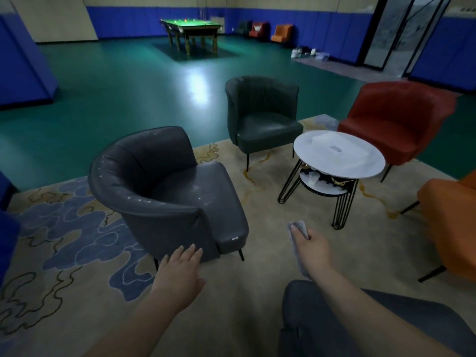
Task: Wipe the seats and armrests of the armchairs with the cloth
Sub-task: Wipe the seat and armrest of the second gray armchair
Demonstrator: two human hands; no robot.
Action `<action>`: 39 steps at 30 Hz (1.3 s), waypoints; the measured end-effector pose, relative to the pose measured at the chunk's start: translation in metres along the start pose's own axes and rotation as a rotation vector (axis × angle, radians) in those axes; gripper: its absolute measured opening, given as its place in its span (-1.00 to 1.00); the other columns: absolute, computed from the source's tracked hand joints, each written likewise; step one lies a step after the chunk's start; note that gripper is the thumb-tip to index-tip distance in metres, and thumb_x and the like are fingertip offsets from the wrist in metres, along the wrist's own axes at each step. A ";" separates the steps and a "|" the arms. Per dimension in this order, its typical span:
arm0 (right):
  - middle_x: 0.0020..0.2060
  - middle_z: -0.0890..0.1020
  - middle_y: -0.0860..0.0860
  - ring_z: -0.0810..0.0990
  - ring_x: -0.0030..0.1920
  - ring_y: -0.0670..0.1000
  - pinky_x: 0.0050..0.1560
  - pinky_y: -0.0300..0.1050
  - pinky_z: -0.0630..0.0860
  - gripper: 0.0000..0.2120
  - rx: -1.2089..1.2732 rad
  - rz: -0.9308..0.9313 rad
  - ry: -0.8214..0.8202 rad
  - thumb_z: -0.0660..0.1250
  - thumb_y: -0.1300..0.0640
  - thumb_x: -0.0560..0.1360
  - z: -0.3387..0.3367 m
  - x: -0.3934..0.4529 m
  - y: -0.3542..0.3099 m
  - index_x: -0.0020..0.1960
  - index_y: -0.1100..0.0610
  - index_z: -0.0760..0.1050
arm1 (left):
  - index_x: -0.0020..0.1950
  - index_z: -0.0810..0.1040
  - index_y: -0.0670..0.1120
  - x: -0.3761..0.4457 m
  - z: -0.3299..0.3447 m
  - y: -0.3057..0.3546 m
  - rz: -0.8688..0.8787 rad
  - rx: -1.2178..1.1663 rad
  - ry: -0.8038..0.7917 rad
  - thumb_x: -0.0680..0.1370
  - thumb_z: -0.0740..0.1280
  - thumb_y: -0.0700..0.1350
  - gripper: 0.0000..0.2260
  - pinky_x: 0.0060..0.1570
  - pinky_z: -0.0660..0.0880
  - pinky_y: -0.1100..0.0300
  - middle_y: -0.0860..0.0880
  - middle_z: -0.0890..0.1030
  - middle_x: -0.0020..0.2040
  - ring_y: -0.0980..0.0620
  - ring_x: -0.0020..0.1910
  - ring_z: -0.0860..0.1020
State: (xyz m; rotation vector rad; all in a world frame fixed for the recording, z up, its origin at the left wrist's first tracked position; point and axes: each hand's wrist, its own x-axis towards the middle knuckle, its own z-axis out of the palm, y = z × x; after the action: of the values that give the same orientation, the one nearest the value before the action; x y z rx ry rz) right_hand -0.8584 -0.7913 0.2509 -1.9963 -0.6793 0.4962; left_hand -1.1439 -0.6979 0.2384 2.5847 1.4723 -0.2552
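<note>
The job looked barely begun, or somewhere in the middle; the light was dim, so I could not tell which chairs were already clean. No hand was on a seat or armrest. The near grey armchair (164, 186) stood on the carpet (77, 228), and its leather showed small pale specks, maybe dust. Behind it were a dark armchair (262, 117), a red armchair (391, 119) and part of an orange armchair (448, 215), all around a round white table (339, 155). The left hand (180, 274) reached toward the grey chair with straight, spread fingers, holding nothing. The right hand (309, 248) had its fingers curled round a bunched grey cloth (298, 228), held in the air beside the chair.
</note>
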 end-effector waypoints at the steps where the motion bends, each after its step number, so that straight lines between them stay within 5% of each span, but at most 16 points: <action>1: -0.46 0.51 0.07 0.48 -0.43 -0.06 -0.42 -0.19 0.31 -0.56 -0.005 -0.003 -0.003 0.26 -0.06 0.55 0.002 0.008 -0.001 -0.28 0.29 0.51 | 0.59 -0.02 0.06 0.007 -0.001 0.000 -0.006 0.001 0.001 0.57 0.21 0.18 -0.32 0.50 0.01 -0.05 0.08 -0.01 0.60 -0.01 0.56 -0.03; 12: -0.53 0.43 0.02 0.40 -0.50 -0.04 -0.46 -0.21 0.28 -0.58 0.127 0.083 -0.016 0.29 -0.10 0.51 0.042 0.080 0.004 -0.31 0.23 0.49 | 0.59 -0.05 0.07 0.084 0.001 -0.007 0.025 0.033 -0.057 0.57 0.19 0.15 -0.33 0.50 -0.03 -0.02 0.10 -0.04 0.60 0.02 0.56 -0.06; 19: -0.55 0.32 -0.02 0.31 -0.50 -0.04 -0.40 -0.11 0.22 -0.56 0.177 0.093 0.055 0.32 -0.05 0.51 0.077 0.134 -0.013 -0.47 0.09 0.31 | 0.59 -0.01 0.08 0.174 -0.012 -0.030 0.081 0.017 -0.015 0.56 0.19 0.23 -0.32 0.50 0.00 -0.04 0.09 -0.01 0.59 0.01 0.56 -0.03; 26: -0.64 0.20 -0.09 0.16 -0.60 -0.14 -0.56 -0.25 0.09 -0.50 0.155 0.015 0.095 0.33 0.01 0.51 0.132 0.196 -0.062 -0.54 0.01 0.22 | 0.59 0.00 0.07 0.258 -0.034 -0.073 0.096 0.019 0.008 0.56 0.17 0.24 -0.33 0.50 0.02 -0.03 0.09 0.02 0.59 0.00 0.56 -0.01; 31: -0.47 0.54 0.14 0.49 -0.44 -0.04 -0.39 -0.15 0.33 -0.66 0.154 -0.015 0.046 0.32 -0.01 0.51 0.166 0.235 -0.086 -0.29 0.23 0.54 | 0.59 -0.01 0.07 0.299 -0.045 -0.102 0.050 0.004 -0.016 0.57 0.17 0.23 -0.33 0.50 0.00 -0.03 0.10 0.00 0.59 0.01 0.56 -0.03; 39: -0.46 0.52 0.12 0.49 -0.41 0.02 -0.46 -0.21 0.33 -0.62 0.075 -0.108 -0.134 0.30 0.01 0.54 0.221 0.325 -0.129 -0.32 0.26 0.53 | 0.59 -0.07 0.05 0.362 -0.047 -0.114 -0.127 -0.006 -0.012 0.59 0.14 0.23 -0.33 0.50 0.00 -0.05 0.07 -0.04 0.60 -0.01 0.57 -0.05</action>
State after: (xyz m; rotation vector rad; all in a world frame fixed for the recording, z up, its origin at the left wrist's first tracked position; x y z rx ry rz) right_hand -0.7738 -0.3865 0.2348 -1.8579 -0.8346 0.5858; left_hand -1.0571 -0.3275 0.1974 2.4837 1.6331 -0.2802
